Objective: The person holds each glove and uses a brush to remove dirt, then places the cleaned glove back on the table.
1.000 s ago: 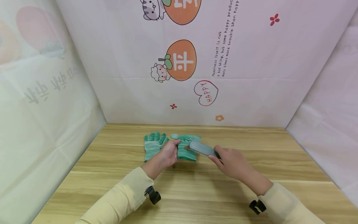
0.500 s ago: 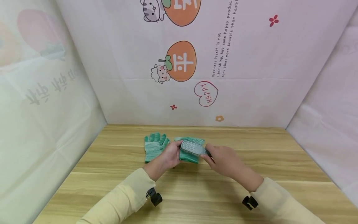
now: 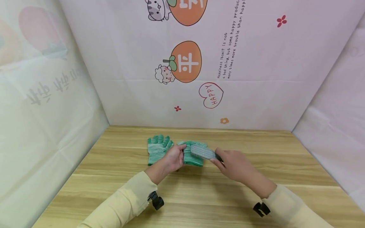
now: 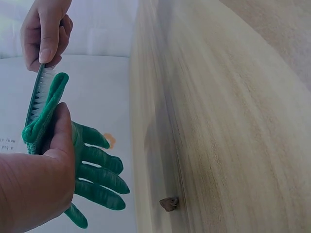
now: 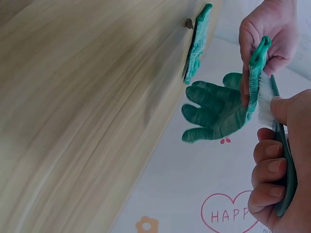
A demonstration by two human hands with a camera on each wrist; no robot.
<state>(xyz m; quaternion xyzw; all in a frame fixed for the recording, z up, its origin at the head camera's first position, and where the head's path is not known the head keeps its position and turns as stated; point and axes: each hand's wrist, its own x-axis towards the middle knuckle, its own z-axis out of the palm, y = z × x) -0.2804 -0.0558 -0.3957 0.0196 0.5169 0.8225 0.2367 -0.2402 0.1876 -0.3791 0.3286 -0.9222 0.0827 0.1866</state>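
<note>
My left hand [image 3: 174,158] holds a green-and-white striped knit glove [image 3: 194,160] up off the table, thumb on its near face. In the left wrist view the glove's fingers [image 4: 102,182] hang loosely past the hand. My right hand [image 3: 235,166] grips the dark green handle of a scrubbing brush [image 3: 203,152], thumb along its back. The white bristles [image 5: 265,99] meet the glove's face in the right wrist view. The brush head hides part of that face in the head view. A matching glove [image 3: 156,153] lies flat on the table, left of my left hand.
The wood-grain table [image 3: 182,202] is bordered by white printed cloth [image 3: 256,79] at the back and both sides. A small brown lump [image 4: 169,204] sits on the table, near the flat glove in the right wrist view.
The brush went left across the held glove, then came partway back right. A brown spot on the glove, visible a second ago, is now out of sight. The left hand barely moved.
</note>
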